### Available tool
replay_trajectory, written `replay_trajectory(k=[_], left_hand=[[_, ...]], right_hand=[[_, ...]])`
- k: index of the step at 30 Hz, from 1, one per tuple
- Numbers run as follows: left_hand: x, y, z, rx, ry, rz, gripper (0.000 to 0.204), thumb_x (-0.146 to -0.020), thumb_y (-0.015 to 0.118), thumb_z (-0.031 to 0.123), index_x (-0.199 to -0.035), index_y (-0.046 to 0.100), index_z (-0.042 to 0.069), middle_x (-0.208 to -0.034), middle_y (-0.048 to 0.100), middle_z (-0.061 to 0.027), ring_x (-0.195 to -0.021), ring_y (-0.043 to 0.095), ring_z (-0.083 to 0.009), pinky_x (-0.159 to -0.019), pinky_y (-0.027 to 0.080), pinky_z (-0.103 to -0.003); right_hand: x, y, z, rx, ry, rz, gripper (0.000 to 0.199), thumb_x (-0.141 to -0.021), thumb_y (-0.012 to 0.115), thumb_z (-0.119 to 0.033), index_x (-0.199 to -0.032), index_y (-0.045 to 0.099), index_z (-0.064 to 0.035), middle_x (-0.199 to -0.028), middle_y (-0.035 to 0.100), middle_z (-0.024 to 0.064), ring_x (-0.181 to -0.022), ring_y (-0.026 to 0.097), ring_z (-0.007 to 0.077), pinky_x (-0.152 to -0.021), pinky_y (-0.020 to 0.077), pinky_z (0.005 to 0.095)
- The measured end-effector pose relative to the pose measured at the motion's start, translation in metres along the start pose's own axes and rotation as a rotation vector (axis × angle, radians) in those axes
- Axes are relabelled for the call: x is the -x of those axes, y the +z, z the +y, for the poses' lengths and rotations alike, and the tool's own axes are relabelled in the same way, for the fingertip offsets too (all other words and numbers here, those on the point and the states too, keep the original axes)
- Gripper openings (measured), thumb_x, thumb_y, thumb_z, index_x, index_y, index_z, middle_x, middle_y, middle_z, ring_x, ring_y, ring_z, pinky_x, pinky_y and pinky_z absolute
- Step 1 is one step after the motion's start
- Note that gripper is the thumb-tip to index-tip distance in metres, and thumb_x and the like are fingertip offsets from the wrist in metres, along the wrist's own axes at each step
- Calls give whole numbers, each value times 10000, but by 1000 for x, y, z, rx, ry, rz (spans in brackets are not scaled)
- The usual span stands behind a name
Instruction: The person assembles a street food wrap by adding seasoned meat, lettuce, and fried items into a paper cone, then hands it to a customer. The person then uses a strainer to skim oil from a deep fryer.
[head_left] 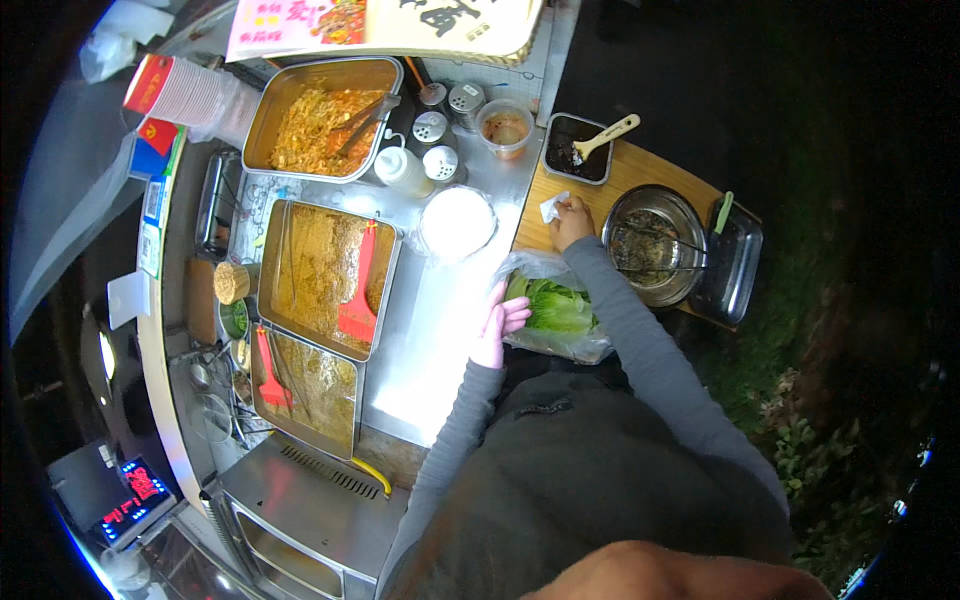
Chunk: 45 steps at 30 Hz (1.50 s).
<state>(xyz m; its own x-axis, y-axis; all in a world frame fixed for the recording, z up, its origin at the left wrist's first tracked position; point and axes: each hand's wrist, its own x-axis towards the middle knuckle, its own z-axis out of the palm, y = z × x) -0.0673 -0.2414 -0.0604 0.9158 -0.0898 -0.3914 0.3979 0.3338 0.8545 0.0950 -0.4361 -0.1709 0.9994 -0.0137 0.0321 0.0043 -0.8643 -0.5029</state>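
My right hand (572, 222) is closed on a small white piece that looks like a tissue (551, 207), over the wooden board (537, 232). My left hand (494, 330) hangs with its fingers apart and nothing in it, beside a clear plastic bag (590, 350) of green lettuce leaves (552, 306). Right of my right hand stands a round steel bowl (655, 203) with dark contents and tongs across it. Beyond that hand, a rectangular steel container (578, 128) holds a dark sauce and a pale spoon (612, 134).
On the steel counter (415, 310) stand a tray of shredded food with tongs (325, 130), two sauce trays with red brushes (360, 290), shakers (430, 128), a white squeeze bottle (402, 172) and a plastic-wrapped white stack (457, 222). A steel appliance (300, 500) stands at the lower left.
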Motion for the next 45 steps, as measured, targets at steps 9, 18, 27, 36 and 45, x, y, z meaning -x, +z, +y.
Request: replay_trajectory(k=[9, 18, 27, 36, 45], left_hand=[[33, -29, -15, 58, 6, 79, 495, -1020, 377, 328, -1402, 382, 13, -1156, 629, -162, -971, 634, -202, -857, 505, -309], [44, -37, -13, 9, 18, 82, 472, -1021, 380, 311, -1390, 406, 19, -1148, 635, -147, -972, 632, -198, -849, 506, -309], [47, -49, -23, -88, 92, 119, 415, -1022, 378, 257, -1366, 447, 33, -1103, 651, -115, -923, 624, -156, -823, 496, -284], [48, -67, -56, -141, -2, 216, 371, -1011, 417, 219, -1337, 490, 57, -970, 668, -54, -795, 590, -95, -739, 478, -239], [66, -79, -48, -60, -9, 223, 371, -1011, 423, 217, -1335, 495, 52, -1011, 676, -80, -832, 611, -115, -786, 490, -250]], right_hand=[[-24, -2, 8, -34, 207, -268, 297, -705, 753, -307, -903, 727, -88, -928, 667, 154, -833, 636, 329, -759, 502, 422], [0, 5, 23, -275, 4, -18, 215, -628, 777, -65, -823, 684, -56, -976, 639, 106, -892, 622, 310, -790, 499, 366], [-28, 3, 18, -312, 144, 193, 205, -724, 691, -6, -907, 646, -87, -939, 642, 144, -889, 618, 356, -771, 498, 406], [-16, 4, 27, -272, 60, 160, 145, -742, 602, 8, -824, 695, -67, -927, 633, 150, -881, 620, 341, -774, 499, 400], [6, 15, 21, -274, 345, 93, 182, -841, 612, -186, -900, 681, -27, -924, 625, 184, -899, 609, 350, -809, 491, 399]])
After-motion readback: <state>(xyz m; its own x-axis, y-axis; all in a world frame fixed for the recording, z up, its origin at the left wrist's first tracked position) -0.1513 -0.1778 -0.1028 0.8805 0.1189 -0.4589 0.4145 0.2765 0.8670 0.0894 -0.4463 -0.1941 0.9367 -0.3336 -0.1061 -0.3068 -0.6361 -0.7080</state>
